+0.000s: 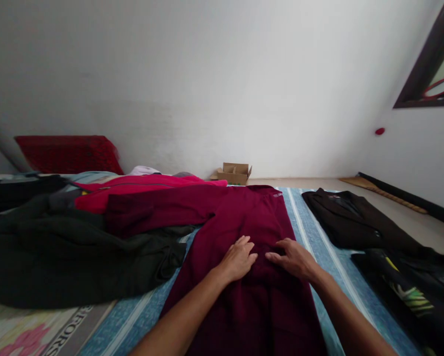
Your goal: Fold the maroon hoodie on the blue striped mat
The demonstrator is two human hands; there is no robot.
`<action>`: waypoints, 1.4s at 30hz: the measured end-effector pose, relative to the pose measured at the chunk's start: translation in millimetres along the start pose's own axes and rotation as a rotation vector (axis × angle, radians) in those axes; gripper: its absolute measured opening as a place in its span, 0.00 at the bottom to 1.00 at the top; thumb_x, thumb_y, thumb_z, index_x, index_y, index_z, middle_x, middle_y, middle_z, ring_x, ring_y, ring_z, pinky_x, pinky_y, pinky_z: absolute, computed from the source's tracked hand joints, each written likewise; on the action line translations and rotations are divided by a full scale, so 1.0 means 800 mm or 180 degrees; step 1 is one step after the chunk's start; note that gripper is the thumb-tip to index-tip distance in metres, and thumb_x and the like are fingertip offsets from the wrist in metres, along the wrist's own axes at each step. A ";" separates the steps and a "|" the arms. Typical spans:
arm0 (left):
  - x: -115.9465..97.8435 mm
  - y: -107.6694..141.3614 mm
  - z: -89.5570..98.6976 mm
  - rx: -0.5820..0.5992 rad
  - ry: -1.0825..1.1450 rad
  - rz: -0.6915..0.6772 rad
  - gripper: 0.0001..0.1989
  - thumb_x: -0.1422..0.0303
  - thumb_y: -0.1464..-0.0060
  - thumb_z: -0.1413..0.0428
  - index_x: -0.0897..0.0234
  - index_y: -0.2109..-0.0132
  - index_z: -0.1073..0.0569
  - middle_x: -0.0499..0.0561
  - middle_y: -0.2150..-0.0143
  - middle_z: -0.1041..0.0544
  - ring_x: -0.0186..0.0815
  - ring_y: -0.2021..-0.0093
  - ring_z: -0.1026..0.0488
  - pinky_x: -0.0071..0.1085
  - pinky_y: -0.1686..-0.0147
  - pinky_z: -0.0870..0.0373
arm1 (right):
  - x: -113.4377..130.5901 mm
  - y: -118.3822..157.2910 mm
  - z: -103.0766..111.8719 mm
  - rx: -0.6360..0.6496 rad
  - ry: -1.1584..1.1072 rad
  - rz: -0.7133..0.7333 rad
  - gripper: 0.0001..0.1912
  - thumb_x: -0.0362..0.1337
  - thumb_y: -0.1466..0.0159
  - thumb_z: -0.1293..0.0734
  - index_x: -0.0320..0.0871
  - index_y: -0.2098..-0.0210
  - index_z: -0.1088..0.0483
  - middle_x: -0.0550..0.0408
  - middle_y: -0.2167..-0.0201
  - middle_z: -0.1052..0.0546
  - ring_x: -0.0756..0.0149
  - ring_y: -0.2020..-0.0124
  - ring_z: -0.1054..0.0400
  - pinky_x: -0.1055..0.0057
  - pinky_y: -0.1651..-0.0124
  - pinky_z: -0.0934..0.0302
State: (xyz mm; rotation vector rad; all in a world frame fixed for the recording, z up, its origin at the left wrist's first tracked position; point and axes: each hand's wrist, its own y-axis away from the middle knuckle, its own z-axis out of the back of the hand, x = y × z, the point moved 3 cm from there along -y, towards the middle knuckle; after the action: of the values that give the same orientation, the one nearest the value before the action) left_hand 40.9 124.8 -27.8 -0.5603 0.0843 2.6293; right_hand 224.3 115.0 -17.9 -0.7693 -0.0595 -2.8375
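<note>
A maroon garment [240,222] lies spread lengthwise in front of me, with one long sleeve or leg reaching out to the left; which it is I cannot tell. My left hand [238,259] rests palm down on the middle of the cloth, its fingers stretched out and slightly spread. Close by on the right, my right hand [292,257] touches the same fabric, thumb and fingers apart. Neither hand grips anything. Shallow creases run through the cloth around the fingers.
At left lie a dark green garment [76,257] and a bright pink one [162,183]. A dark brown garment [355,222] and black printed clothing [403,291] lie right, on or beside the blue striped sheet [329,252]. An open cardboard box [233,174] stands by the wall.
</note>
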 end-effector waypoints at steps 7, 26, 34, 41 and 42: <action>0.039 -0.015 0.012 -0.0806 0.0647 0.0556 0.14 0.76 0.49 0.51 0.69 0.57 0.25 0.56 0.56 0.22 0.37 0.55 0.27 0.32 0.52 0.35 | 0.003 0.027 -0.012 -0.0585 -0.0656 -0.0167 0.10 0.36 0.47 0.37 0.42 0.66 0.27 0.51 0.65 0.24 0.60 0.62 0.31 0.69 0.58 0.42; 0.091 -0.066 0.002 -0.0523 0.0582 0.0163 0.23 0.78 0.55 0.48 0.65 0.49 0.28 0.52 0.55 0.25 0.32 0.64 0.27 0.26 0.59 0.32 | 0.038 0.082 0.037 0.1487 -0.1912 0.0315 0.09 0.39 0.45 0.33 0.40 0.66 0.28 0.57 0.75 0.29 0.73 0.75 0.39 0.77 0.73 0.45; 0.089 -0.074 0.008 -0.0521 0.0573 -0.0090 0.26 0.83 0.58 0.53 0.68 0.50 0.27 0.54 0.53 0.25 0.35 0.55 0.28 0.26 0.53 0.34 | -0.036 -0.121 0.032 -0.0598 -0.1772 -0.1130 0.06 0.34 0.49 0.31 0.41 0.75 0.32 0.61 0.85 0.34 0.74 0.83 0.41 0.77 0.80 0.51; 0.095 -0.080 0.010 -0.0447 0.0761 -0.0026 0.26 0.81 0.59 0.51 0.66 0.50 0.27 0.51 0.61 0.25 0.31 0.67 0.28 0.26 0.61 0.33 | -0.073 -0.187 -0.002 -0.0699 -0.2373 -0.1761 0.19 0.42 0.47 0.31 0.44 0.83 0.43 0.64 0.90 0.42 0.76 0.89 0.49 0.76 0.85 0.56; 0.097 -0.077 0.008 -0.0463 0.0813 -0.0023 0.26 0.81 0.58 0.51 0.66 0.50 0.28 0.50 0.62 0.26 0.31 0.67 0.28 0.26 0.61 0.33 | -0.075 -0.192 -0.004 -0.0695 -0.2464 -0.1796 0.20 0.43 0.47 0.30 0.44 0.83 0.44 0.64 0.91 0.43 0.77 0.89 0.50 0.76 0.85 0.57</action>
State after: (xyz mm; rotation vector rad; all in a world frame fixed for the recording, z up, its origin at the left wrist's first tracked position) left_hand 2.4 213.2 -50.6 -0.9427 -0.0307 2.5573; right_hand 242.0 276.2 -49.0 -2.1500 -0.0907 -2.8327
